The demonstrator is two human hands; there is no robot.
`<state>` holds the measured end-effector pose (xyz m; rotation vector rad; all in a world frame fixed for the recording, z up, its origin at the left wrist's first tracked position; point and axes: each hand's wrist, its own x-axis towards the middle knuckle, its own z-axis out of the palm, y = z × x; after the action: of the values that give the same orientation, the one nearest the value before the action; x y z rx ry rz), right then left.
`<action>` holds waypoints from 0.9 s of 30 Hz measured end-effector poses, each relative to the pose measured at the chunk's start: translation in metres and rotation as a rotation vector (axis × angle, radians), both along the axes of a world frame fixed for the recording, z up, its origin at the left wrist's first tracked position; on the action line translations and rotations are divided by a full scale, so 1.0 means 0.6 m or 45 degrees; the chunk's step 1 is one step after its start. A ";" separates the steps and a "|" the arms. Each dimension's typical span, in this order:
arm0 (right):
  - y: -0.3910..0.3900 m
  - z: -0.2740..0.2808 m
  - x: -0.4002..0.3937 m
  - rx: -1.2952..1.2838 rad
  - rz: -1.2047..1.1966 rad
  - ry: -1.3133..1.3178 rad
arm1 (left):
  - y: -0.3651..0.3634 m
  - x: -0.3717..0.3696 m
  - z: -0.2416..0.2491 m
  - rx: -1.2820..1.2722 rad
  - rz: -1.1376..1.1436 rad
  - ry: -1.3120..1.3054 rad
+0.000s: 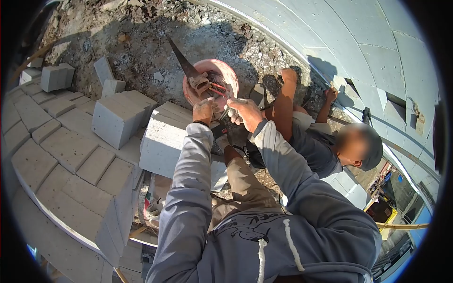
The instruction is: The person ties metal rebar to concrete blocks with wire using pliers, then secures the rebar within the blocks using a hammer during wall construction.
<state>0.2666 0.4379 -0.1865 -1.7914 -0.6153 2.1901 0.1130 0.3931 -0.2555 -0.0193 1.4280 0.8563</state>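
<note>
In front of me stands a pinkish bucket (230, 70) with dusty walls. A hand saw (185, 61) leans out over its far left rim, its worn handle inside. Red-handled tools (218, 88) also lie in the bucket. My left hand (203, 111) is closed at the near rim, fingers pinched together; I cannot tell what is in them. Just to the right, my right hand (245, 113) is wrapped round a small grey metal tool (225, 113), whose end points toward my left hand.
Pale blocks (163, 141) stand close on the left, beside a large stack (71, 155). A co-worker (311, 146) in a cap crouches at right, arms toward the grey panel wall (373, 52). Rubble-strewn ground (141, 52) lies beyond the bucket.
</note>
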 end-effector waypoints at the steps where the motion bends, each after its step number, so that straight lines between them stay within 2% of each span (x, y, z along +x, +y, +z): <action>1: -0.005 0.002 0.001 0.001 0.006 -0.001 | -0.003 -0.003 0.012 -0.005 0.013 0.016; 4: -0.024 0.016 -0.009 -0.012 0.040 0.001 | -0.025 -0.014 0.040 0.076 -0.082 -0.009; 5: -0.036 0.025 -0.017 -0.060 0.015 0.037 | -0.050 -0.023 0.032 0.451 -0.366 0.227; 7: -0.058 0.060 -0.040 -0.160 -0.044 0.127 | -0.086 -0.019 0.084 0.457 -0.273 0.112; 8: -0.076 0.077 -0.049 -0.174 -0.026 0.129 | -0.089 -0.024 0.175 0.177 -0.014 -0.276; 9: -0.090 0.093 -0.057 -0.180 -0.012 0.176 | -0.124 -0.033 0.168 0.304 0.033 -0.371; 10: -0.098 0.110 -0.069 -0.173 0.009 0.227 | -0.135 -0.044 0.225 0.311 0.094 -0.296; 12: -0.129 0.151 -0.098 -0.189 0.086 0.288 | -0.185 -0.064 0.266 0.320 0.225 -0.242; 14: -0.168 0.189 -0.134 -0.125 0.198 0.262 | -0.239 -0.085 0.306 0.465 0.281 -0.258; 16: -0.203 0.235 -0.168 -0.067 0.453 0.265 | -0.296 -0.103 0.351 0.470 0.381 -0.252; 18: -0.255 0.277 -0.201 0.067 0.710 0.260 | -0.367 -0.119 0.364 0.487 0.510 -0.219; 20: -0.314 0.318 -0.228 0.115 0.792 0.294 | -0.440 -0.140 0.381 0.601 0.554 -0.103; 21: -0.388 0.354 -0.258 0.171 0.875 0.329 | -0.521 -0.159 0.396 0.713 0.712 -0.192; 24: -0.522 0.401 -0.288 0.311 1.111 0.341 | -0.663 -0.170 0.464 0.816 0.913 -0.237; 26: -0.634 0.436 -0.309 0.445 1.244 0.284 | -0.784 -0.177 0.467 1.009 0.901 -0.218; 27: -0.696 0.461 -0.321 0.484 1.263 0.308 | -0.845 -0.184 0.486 0.957 0.890 -0.162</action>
<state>0.0740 0.0200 0.0900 -1.0752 -2.0077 2.4840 0.0024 -0.1140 0.0361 -0.0019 0.8976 1.8941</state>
